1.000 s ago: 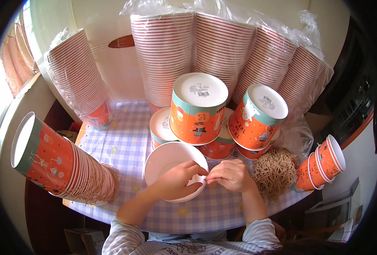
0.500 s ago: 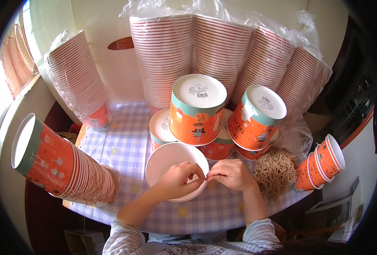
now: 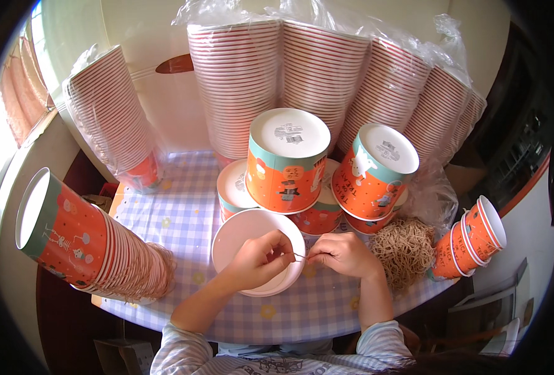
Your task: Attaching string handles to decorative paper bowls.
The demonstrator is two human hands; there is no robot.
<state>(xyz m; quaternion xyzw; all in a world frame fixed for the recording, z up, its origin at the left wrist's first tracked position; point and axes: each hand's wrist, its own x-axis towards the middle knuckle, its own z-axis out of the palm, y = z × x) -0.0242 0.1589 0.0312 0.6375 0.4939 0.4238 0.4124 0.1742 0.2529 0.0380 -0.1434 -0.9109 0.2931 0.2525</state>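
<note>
An open paper bucket (image 3: 230,240), white inside, stands upright on the table in front of me. Over its right rim, my left hand (image 3: 259,259) pinches one part of a thin brown cord (image 3: 300,255). My right hand (image 3: 344,253), just outside that rim, grips the cord too, thumb and fingers pressed together. Only a short piece shows between the fingertips. To the right of my right hand lies a tangled heap of tan cords (image 3: 404,250). Behind the open bucket, orange and teal printed buckets (image 3: 287,181) stand upside down, some stacked on others.
Tall nested bucket stacks in clear plastic (image 3: 236,87) line the back, with another wrapped stack (image 3: 111,115) at back left. Near left, a nested stack (image 3: 77,237) has cords hanging along it. Small orange buckets (image 3: 464,240) sit by the right table edge. A checked tablecloth (image 3: 189,187) covers the table.
My fingertips have drawn slightly apart, the left hand moving a little left, so a short piece of cord now shows between them. The buckets have not moved.
</note>
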